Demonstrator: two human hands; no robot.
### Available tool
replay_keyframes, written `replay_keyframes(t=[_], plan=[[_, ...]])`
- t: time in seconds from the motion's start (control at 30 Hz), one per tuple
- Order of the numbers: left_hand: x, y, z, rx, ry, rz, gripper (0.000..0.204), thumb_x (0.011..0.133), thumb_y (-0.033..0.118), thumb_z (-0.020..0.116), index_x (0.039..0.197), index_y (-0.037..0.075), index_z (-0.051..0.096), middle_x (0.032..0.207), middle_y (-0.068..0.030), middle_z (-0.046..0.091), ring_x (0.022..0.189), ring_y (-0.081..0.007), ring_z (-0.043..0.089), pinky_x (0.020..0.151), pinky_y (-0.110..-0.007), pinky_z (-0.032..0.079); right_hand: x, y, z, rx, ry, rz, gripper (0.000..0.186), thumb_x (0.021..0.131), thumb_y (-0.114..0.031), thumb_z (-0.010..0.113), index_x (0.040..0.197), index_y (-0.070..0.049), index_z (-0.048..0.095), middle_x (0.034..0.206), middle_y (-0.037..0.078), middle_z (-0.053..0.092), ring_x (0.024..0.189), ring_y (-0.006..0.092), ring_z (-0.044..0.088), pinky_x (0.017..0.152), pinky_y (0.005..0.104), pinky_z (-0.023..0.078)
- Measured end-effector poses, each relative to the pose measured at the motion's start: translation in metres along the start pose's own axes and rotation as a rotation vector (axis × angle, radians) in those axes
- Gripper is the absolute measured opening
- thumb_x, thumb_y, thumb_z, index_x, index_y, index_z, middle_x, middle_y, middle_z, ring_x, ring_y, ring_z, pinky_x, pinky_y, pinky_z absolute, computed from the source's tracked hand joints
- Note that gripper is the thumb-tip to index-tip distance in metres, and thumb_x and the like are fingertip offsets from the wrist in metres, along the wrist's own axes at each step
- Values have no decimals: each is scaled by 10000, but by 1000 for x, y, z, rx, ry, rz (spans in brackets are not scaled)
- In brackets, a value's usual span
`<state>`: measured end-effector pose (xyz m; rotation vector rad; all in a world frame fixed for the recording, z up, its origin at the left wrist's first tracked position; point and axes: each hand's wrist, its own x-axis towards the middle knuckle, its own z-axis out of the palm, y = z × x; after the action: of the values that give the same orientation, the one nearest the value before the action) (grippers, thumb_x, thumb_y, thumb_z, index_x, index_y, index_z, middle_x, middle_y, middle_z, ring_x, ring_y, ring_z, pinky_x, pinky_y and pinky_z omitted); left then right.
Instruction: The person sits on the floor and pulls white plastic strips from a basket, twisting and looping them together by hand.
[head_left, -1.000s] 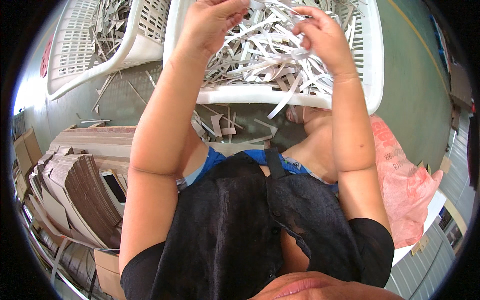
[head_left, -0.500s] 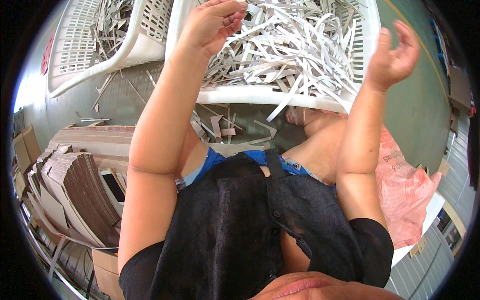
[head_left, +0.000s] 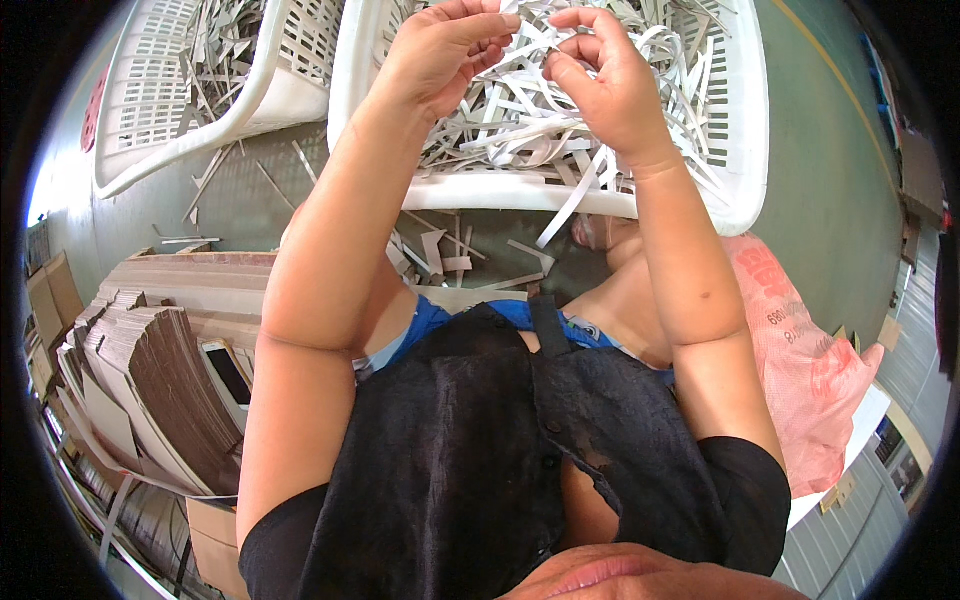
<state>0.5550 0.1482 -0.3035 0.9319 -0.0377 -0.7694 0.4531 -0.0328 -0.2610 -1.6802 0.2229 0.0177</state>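
Observation:
Above the large white plastic basket [head_left: 500, 192], my left hand [head_left: 440, 60] is closed in a pinch on a white strip [head_left: 509, 6], of which only a small piece shows at the fingertips. Close to its right is my right hand [head_left: 612, 90], fingers curved and thumb apart from the forefinger; nothing shows in its grip. Beneath both hands lies a tangled heap of thin white and grey strips [head_left: 520, 140]. One loose strip [head_left: 574, 204] hangs over the basket's near rim.
A second white basket [head_left: 250, 118] with grey-brown scraps stands at the left. Stacked cardboard sheets [head_left: 165, 370] lie left of me, a phone [head_left: 228, 373] on them. Scraps [head_left: 433, 250] litter the floor under the basket. At my right is a pink woven sack [head_left: 800, 370].
My right hand has swung in from beyond the basket's right side to beside my left hand. The left hand has shifted slightly right, still pinching the strip.

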Motion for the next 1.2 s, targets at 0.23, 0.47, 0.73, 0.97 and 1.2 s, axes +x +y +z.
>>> replay_keyframes(t=[0.23, 0.47, 0.73, 0.97, 1.2], plan=[[-1, 1, 7, 9, 186, 52, 62, 918, 43, 721, 969, 65, 693, 817, -7, 681, 679, -94, 616, 659, -234, 502, 2, -3, -19, -71, -136, 29, 296, 980, -187, 685, 1214, -16, 626, 898, 16, 677, 781, 64, 569, 695, 210, 463], [5, 29, -19, -17, 221, 173, 45, 940, 45, 687, 909, 75, 674, 785, 20, 656, 669, -70, 612, 635, -216, 526, 0, -25, -91, -242, -324, 120, 204, 1006, -219, 655, 1039, -25, 708, 866, 1, 679, 748, 63, 563, 719, 226, 476], [7, 20, -23, -38, 74, 24, 89, 942, 54, 679, 857, 76, 664, 764, -12, 644, 655, -109, 607, 605, -240, 501, -9, 3, -175, -894, 535, 13, 195, 945, -219, 692, 1037, -60, 757, 1040, 35, 768, 956, 129, 688, 853, 292, 525], [-2, 2, -2, 13, -118, -67, 134, 928, 90, 743, 1022, 4, 701, 927, -45, 693, 825, -119, 646, 729, -235, 541, 4, -16, -52, -703, 103, -843, 365, 813, 58, 726, 1153, -56, 661, 984, 94, 692, 914, 243, 679, 802, 337, 553], [-3, 3, 6, -115, -142, -138, 145, 939, 58, 724, 1049, -35, 701, 962, -72, 703, 869, -139, 662, 782, -250, 557, 10, -8, -13, -551, -11, -938, 377, 795, 81, 768, 1114, -112, 712, 1011, 91, 632, 858, 258, 646, 750, 337, 526]])
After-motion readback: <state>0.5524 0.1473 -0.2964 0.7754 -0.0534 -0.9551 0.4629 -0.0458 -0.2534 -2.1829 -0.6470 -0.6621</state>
